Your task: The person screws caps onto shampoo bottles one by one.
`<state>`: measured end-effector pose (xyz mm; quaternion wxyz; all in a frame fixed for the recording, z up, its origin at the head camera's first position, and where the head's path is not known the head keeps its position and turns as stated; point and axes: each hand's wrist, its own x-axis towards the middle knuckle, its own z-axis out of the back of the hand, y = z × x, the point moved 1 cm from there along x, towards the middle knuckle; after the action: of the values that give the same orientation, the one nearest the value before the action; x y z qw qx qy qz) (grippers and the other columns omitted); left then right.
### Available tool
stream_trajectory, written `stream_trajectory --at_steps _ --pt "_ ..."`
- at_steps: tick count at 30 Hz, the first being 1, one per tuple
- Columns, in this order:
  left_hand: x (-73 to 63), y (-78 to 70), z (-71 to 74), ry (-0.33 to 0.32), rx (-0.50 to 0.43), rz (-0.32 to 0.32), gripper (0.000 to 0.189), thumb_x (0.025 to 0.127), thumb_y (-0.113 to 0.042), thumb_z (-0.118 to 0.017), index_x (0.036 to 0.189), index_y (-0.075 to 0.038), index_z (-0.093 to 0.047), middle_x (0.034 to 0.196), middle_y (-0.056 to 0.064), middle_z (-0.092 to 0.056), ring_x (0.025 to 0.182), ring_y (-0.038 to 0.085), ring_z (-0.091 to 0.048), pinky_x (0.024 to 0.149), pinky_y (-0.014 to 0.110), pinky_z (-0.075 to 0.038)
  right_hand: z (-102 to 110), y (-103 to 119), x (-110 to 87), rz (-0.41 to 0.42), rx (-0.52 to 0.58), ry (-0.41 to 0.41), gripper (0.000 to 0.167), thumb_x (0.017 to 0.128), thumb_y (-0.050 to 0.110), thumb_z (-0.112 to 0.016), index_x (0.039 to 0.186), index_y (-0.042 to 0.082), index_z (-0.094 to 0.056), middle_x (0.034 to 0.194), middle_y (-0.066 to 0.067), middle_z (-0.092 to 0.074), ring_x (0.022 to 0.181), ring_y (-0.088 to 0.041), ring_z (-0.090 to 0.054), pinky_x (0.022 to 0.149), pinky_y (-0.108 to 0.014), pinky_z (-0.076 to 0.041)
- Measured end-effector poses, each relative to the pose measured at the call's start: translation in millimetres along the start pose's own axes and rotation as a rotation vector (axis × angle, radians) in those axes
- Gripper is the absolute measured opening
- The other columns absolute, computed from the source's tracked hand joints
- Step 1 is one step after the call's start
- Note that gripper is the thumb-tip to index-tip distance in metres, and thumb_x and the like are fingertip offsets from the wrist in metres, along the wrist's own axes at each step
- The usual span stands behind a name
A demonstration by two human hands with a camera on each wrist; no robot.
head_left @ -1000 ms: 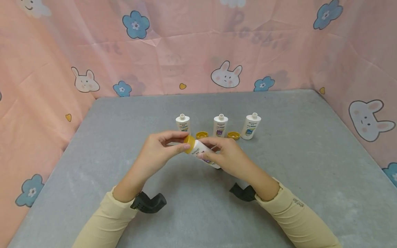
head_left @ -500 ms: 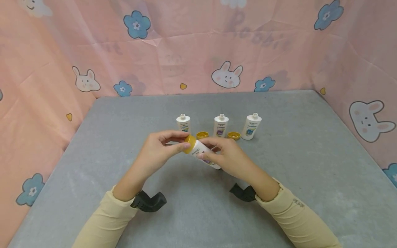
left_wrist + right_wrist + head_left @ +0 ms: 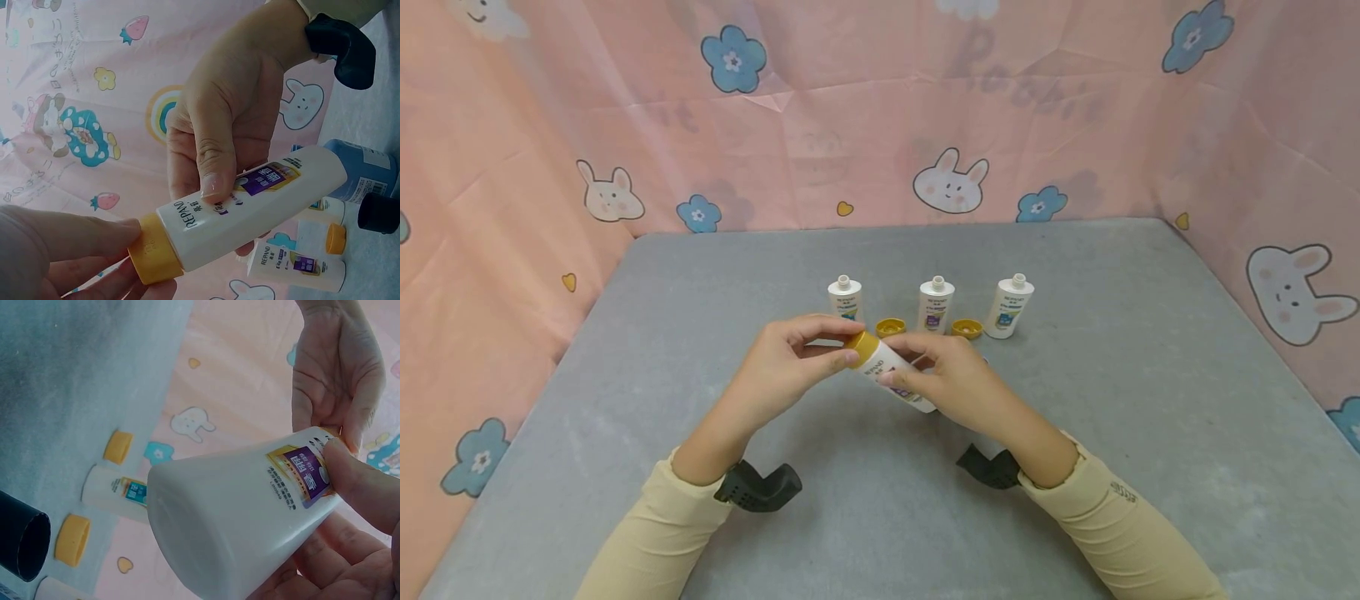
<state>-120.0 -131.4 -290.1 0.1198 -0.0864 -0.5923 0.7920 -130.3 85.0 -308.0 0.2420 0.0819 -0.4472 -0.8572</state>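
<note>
My left hand (image 3: 793,350) pinches the yellow cap (image 3: 153,250) of a white shampoo bottle between thumb and fingers. Around the body of that shampoo bottle (image 3: 219,500), which has a purple label, my right hand (image 3: 955,375) is wrapped, thumb on the front. The bottle is tilted above the table, its cap end up and to the left, and the cap sits on its neck. Behind the hands stand a left capless bottle (image 3: 846,298), a middle capless bottle (image 3: 936,304) and a right capless bottle (image 3: 1009,308), all white.
A loose yellow cap (image 3: 891,327) and another yellow cap (image 3: 967,329) lie between the standing bottles on the grey table (image 3: 715,283). A blue bottle (image 3: 362,169) and a black cylindrical piece (image 3: 378,212) appear in the left wrist view. Pink printed cloth (image 3: 850,125) encloses the table.
My left fingers and the yellow cap have turned slightly on the bottle. Both hands otherwise stay in nearly the same place, and the standing bottles have not moved.
</note>
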Motion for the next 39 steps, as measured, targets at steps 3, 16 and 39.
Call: stream_trajectory --at_steps 3,16,39 --pt "0.3 0.7 0.6 0.012 -0.019 -0.004 0.035 0.09 -0.009 -0.073 0.124 -0.008 -0.069 0.129 0.008 -0.067 0.11 0.023 -0.07 0.095 0.035 -0.058 0.4 -0.1 -0.3 0.008 0.006 0.0 0.033 0.091 0.019 -0.072 0.123 0.009 -0.069 0.111 -0.003 -0.073 0.099 -0.018 -0.065 0.091 -0.041 -0.056" --pt "3.9 6.4 2.5 0.012 -0.002 0.042 0.033 0.088 -0.019 -0.077 0.12 -0.013 -0.071 0.125 0.005 -0.069 0.103 0.02 -0.072 0.095 0.038 -0.057 1.7 1.6 -0.6 0.022 -0.01 -0.005 0.035 0.091 0.018 -0.073 0.124 0.007 -0.069 0.112 -0.005 -0.073 0.1 -0.019 -0.066 0.09 -0.041 -0.056" --pt "2.5 6.0 1.5 0.035 0.053 -0.167 0.029 0.089 -0.004 -0.072 0.117 0.0 -0.07 0.122 0.015 -0.068 0.102 0.019 -0.071 0.088 0.026 -0.059 2.3 2.7 -2.3 -0.017 0.034 0.03 0.033 0.092 0.017 -0.072 0.123 0.007 -0.069 0.108 -0.005 -0.074 0.095 -0.016 -0.066 0.086 -0.035 -0.058"
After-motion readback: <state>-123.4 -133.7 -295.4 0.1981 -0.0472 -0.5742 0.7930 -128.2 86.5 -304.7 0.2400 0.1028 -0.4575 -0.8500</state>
